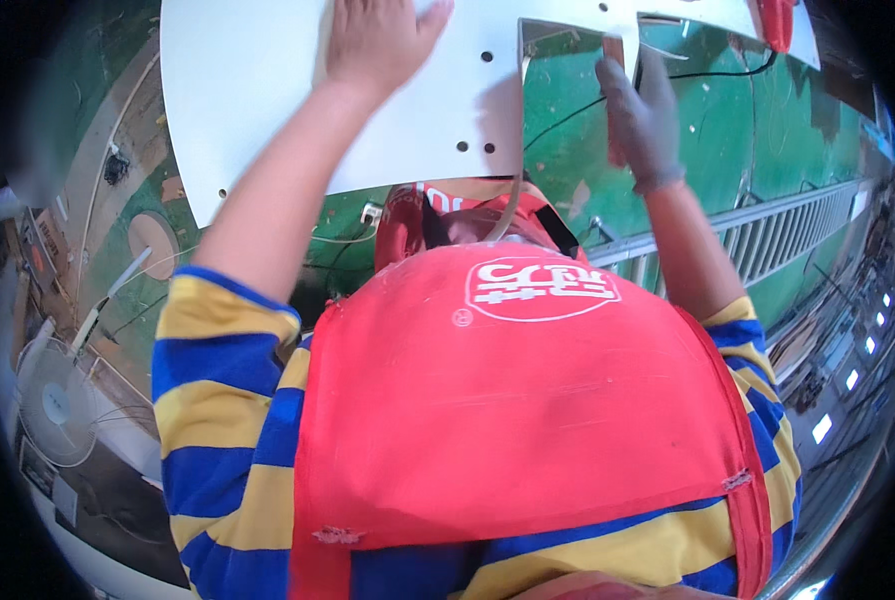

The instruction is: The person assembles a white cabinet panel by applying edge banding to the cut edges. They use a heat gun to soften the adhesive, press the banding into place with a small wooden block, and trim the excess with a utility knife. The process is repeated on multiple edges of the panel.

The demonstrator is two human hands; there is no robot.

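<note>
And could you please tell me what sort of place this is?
Most likely a workshop, judging by the white panel with round holes, the littered green floor and the metal ladder.

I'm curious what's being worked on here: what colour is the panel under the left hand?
White: the panel shows best in the head view.

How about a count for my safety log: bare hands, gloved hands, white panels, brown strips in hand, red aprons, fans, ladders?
Bare left hand: 1
Gloved right hand: 1
White panel: 1
Brown strip: 1
Red apron: 1
Fan: 1
Ladder: 1
Total: 7
</note>
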